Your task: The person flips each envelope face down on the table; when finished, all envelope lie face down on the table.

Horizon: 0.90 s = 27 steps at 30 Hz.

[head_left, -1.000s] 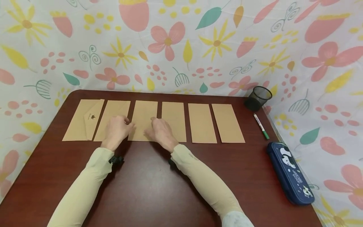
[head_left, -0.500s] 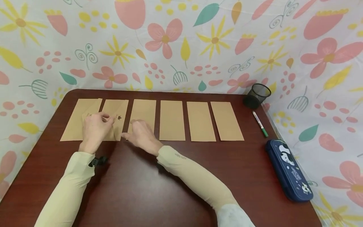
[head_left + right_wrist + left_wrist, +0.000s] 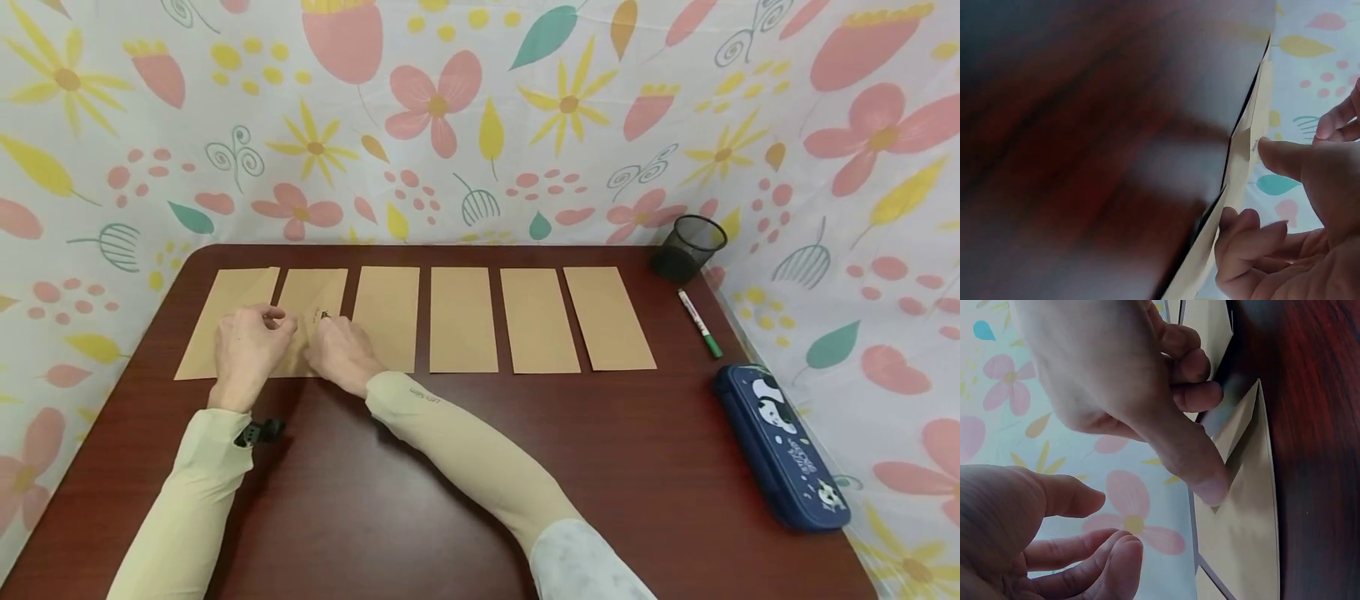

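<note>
My left hand (image 3: pixel 251 346) hovers over the inner edges of the first envelope (image 3: pixel 228 287) and the second envelope (image 3: pixel 307 287) from the left. Its thumb and loosely bent fingers stand apart in the left wrist view, holding nothing. On the second envelope, my right hand (image 3: pixel 341 350) touches the pointed flap near a small dark crown print (image 3: pixel 325 315). The thumb (image 3: pixel 1210 487) of the right hand presses at the flap in the left wrist view, while its other fingers curl loosely. The right wrist view shows the flap (image 3: pixel 1244 147) slightly raised beside the thumb.
More plain tan envelopes, such as the third envelope (image 3: pixel 387 308), continue the row rightward on the dark wooden table (image 3: pixel 420 517). A black mesh cup (image 3: pixel 688 248), a green-tipped marker (image 3: pixel 699 323) and a navy pencil case (image 3: pixel 780 450) line the right edge. Flowered cloth (image 3: pixel 450 125) hangs behind.
Both hands have moved left. The left hand left the second envelope's right edge for its left side; the right hand went from the third envelope to the second one's flap, whose crown came into view.
</note>
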### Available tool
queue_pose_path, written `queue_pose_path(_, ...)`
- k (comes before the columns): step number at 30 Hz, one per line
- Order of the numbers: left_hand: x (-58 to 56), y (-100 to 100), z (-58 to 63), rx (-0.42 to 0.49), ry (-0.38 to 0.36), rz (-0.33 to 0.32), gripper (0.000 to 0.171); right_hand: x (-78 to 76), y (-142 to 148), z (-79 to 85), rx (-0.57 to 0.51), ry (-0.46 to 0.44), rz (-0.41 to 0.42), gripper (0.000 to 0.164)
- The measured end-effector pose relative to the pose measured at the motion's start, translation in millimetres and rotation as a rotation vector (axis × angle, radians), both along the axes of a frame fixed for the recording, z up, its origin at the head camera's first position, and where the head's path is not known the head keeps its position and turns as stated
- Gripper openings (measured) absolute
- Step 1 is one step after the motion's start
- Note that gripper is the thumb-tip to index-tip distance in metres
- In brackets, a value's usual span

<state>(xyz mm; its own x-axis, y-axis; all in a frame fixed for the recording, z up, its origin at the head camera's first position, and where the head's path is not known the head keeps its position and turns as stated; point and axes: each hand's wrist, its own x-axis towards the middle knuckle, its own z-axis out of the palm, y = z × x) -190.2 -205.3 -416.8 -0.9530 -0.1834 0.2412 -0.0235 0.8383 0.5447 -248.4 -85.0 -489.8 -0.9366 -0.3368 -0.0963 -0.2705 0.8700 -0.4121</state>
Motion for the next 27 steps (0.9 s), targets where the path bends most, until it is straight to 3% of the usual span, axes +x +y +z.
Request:
queue_pose_path(5,-1.4,3.7,-1.7,0.020,-0.006,0.004,0.033,-13.7,-8.0,-22.4,0.054,0.034,0.003,0.015)
queue_pose_path(10,-0.6,1.6,-0.2,0.031,-0.021,0.000,0.033,-15.3,-11.4,-22.5,0.055,0.019,0.002,0.007)
queue_pose_path(17,-0.5,-14.3,-3.0,0.002,-0.041,0.009,0.032,-11.0,-8.0,-9.2,0.006,-0.034,-0.039,0.021)
queue_pose_path(23,-1.9,-28.0,-7.7,-0.073,-0.094,0.010,0.039,-11.1,-1.8,-10.2,-0.040,0.002,-0.043,0.031)
queue_pose_path(27,-4.4,-34.3,-12.2,-0.040,-0.154,-0.012,0.044,-4.1,8.9,4.0,-0.090,-0.008,-0.028,0.038)
